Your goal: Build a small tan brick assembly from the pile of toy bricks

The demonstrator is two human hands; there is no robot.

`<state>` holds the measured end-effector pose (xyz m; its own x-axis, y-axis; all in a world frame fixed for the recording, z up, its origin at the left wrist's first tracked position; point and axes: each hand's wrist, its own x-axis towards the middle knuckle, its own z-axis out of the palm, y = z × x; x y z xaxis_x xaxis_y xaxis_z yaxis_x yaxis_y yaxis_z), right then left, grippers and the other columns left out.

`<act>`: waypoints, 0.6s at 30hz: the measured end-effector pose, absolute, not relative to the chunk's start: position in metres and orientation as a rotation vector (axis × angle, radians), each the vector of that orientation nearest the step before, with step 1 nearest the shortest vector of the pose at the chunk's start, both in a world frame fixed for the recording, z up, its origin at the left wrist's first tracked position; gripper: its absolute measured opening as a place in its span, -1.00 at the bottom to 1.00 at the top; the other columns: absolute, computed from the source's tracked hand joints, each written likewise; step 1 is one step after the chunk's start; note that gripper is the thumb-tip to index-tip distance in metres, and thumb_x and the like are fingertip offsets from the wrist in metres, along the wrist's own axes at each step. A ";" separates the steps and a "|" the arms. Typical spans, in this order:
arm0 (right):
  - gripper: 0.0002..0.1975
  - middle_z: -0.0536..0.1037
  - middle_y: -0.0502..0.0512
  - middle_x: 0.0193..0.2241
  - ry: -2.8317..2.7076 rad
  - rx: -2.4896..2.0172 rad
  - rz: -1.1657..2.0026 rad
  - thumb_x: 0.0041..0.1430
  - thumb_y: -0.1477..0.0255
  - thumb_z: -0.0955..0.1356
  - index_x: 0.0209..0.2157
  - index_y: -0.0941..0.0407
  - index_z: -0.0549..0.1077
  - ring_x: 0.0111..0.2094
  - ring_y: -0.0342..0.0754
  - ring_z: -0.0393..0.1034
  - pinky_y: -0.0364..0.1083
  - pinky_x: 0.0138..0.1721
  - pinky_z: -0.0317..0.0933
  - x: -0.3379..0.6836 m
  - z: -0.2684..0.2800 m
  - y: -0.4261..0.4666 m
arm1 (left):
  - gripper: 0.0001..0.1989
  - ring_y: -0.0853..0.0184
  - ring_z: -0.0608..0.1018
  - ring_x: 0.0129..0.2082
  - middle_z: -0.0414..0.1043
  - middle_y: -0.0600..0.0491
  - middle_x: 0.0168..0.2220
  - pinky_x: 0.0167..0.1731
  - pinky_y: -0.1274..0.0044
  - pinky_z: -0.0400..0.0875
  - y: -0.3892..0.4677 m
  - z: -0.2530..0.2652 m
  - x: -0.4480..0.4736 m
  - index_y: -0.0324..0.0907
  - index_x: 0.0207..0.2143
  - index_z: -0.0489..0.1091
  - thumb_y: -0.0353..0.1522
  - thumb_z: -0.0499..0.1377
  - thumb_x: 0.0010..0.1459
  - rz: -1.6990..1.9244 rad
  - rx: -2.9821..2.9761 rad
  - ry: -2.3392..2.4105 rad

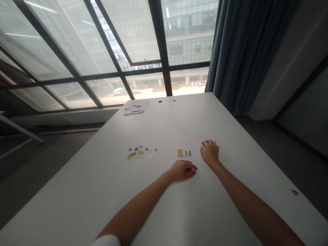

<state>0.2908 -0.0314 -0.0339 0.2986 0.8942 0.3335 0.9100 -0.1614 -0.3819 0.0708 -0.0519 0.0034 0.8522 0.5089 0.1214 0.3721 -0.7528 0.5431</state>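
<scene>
My left hand (181,170) rests on the white table with its fingers loosely apart, pointing right, and nothing shows in them. Just beyond it lies a flat tan building plate (180,152), with a short row of small white and dark grey pieces (188,153) along its right side. To the right of these pieces, my right hand (210,151) lies on the tabletop, apart from them. Its fingers are gently bent and spread, with no object visible. Farther left is a scatter of small tan, cream, grey and black building pieces (140,152).
White papers with a dark pen-like item (136,111) lie at the table's far left. Two small dark round items (160,101) are near the far edge. A small dark sticker-like patch (294,192) is near the right edge. Windows and a blue curtain (238,58) stand beyond.
</scene>
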 end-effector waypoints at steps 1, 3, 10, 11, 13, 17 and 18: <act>-0.73 0.46 0.18 -0.01 -1.602 -2.060 -0.039 0.21 0.41 0.31 -0.08 0.09 0.52 0.02 0.11 0.21 0.05 0.00 0.01 0.291 -0.034 -0.031 | -0.74 0.44 0.47 -0.45 0.51 0.07 -0.38 -0.37 0.62 0.29 -0.052 0.004 0.071 -0.10 -0.10 0.57 -0.28 0.13 0.26 0.362 2.509 0.649; -0.73 0.46 0.18 -0.01 -1.601 -2.061 -0.034 0.21 0.41 0.31 -0.08 0.08 0.52 0.02 0.11 0.21 0.04 0.00 0.01 0.291 -0.035 -0.031 | -0.74 0.44 0.48 -0.44 0.51 0.07 -0.38 -0.36 0.62 0.30 -0.052 0.003 0.071 -0.11 -0.11 0.57 -0.29 0.12 0.27 0.375 2.505 0.654; -0.72 0.45 0.21 -0.01 -1.600 -2.062 -0.036 0.21 0.40 0.30 -0.07 0.09 0.52 0.03 0.12 0.19 0.04 0.00 0.00 0.291 -0.034 -0.032 | -0.73 0.43 0.48 -0.43 0.51 0.06 -0.38 -0.34 0.61 0.31 -0.051 0.003 0.071 -0.12 -0.11 0.57 -0.30 0.11 0.27 0.388 2.495 0.657; -0.72 0.45 0.21 -0.01 -1.601 -2.065 -0.032 0.21 0.41 0.30 -0.07 0.09 0.52 0.02 0.12 0.19 0.04 0.00 0.00 0.291 -0.033 -0.032 | -0.73 0.43 0.48 -0.43 0.51 0.06 -0.37 -0.34 0.61 0.31 -0.051 0.003 0.071 -0.12 -0.11 0.57 -0.30 0.11 0.27 0.392 2.494 0.659; -0.71 0.45 0.21 0.00 -1.603 -2.068 -0.021 0.21 0.41 0.29 -0.07 0.10 0.52 0.02 0.11 0.19 0.04 0.00 0.00 0.291 -0.032 -0.033 | -0.73 0.43 0.48 -0.42 0.51 0.06 -0.38 -0.33 0.61 0.31 -0.051 0.003 0.071 -0.12 -0.11 0.57 -0.30 0.11 0.27 0.398 2.492 0.661; -0.72 0.45 0.20 0.00 -1.601 -2.064 -0.026 0.21 0.41 0.29 -0.07 0.10 0.52 0.03 0.12 0.19 0.04 0.00 0.00 0.292 -0.033 -0.033 | -0.73 0.43 0.48 -0.43 0.52 0.06 -0.37 -0.34 0.61 0.31 -0.051 0.000 0.072 -0.12 -0.11 0.57 -0.30 0.11 0.27 0.406 2.486 0.664; -0.72 0.45 0.20 -0.01 -1.603 -2.062 -0.029 0.22 0.40 0.29 -0.07 0.10 0.52 0.02 0.12 0.19 0.05 0.00 0.00 0.292 -0.034 -0.033 | -0.73 0.43 0.48 -0.43 0.52 0.06 -0.37 -0.34 0.61 0.31 -0.051 0.000 0.072 -0.12 -0.11 0.58 -0.30 0.11 0.27 0.411 2.487 0.662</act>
